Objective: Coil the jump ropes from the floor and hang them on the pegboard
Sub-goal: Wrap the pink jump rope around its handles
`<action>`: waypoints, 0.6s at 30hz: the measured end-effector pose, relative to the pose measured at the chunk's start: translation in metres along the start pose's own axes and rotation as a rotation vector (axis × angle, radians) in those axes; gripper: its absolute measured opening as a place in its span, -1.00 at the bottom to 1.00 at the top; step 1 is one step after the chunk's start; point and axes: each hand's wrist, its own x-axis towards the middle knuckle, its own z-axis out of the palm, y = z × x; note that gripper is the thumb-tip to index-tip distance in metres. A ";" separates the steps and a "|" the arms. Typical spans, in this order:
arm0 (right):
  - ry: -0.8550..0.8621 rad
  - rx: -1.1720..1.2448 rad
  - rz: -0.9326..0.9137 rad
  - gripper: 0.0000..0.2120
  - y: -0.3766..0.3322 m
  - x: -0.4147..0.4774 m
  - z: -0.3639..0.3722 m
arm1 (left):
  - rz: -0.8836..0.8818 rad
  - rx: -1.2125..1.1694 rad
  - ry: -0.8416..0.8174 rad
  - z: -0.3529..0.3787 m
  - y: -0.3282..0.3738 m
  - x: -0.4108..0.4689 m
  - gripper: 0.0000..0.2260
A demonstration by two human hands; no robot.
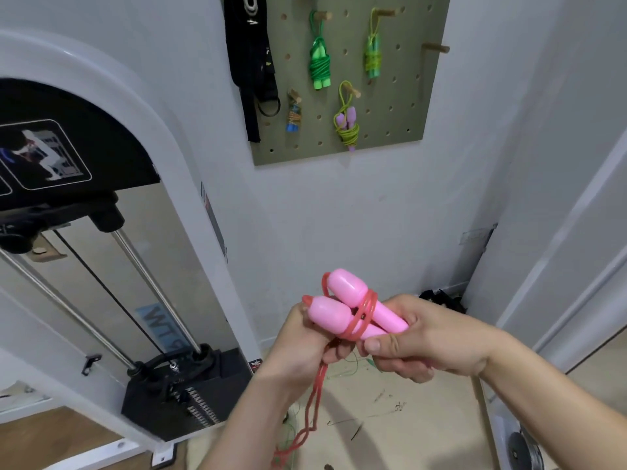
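Observation:
Two pink jump-rope handles [342,301] lie side by side between my hands, with a red cord [363,317] wound a few turns around them. My right hand [417,337] grips the handles' lower ends. My left hand [302,347] holds the cord below the handles, and the loose cord [314,408] hangs toward the floor. On the wall ahead, an olive pegboard [400,106] carries several coiled ropes: a green one [319,62], a lime one [373,52], a purple-handled one [346,122] and a small blue-handled one [293,113]. One wooden peg [437,47] at the upper right is bare.
A white cable weight machine [112,232] with a black weight stack [190,388] fills the left. Black straps [249,62] hang at the pegboard's left edge. Thin green cord [349,366] and bits of debris lie on the floor. A dark bundle [441,298] sits in the corner.

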 end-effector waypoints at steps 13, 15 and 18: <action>0.552 -0.266 0.154 -0.76 0.025 0.006 0.014 | -0.115 -0.029 0.080 0.014 -0.015 -0.005 -0.60; 0.634 -0.415 0.157 -0.73 0.028 0.005 0.018 | -0.087 -0.046 0.115 0.016 -0.016 -0.006 -0.59; 0.572 -0.418 0.149 -0.81 0.028 -0.002 0.021 | -0.054 -0.047 0.136 0.016 -0.021 -0.007 -0.61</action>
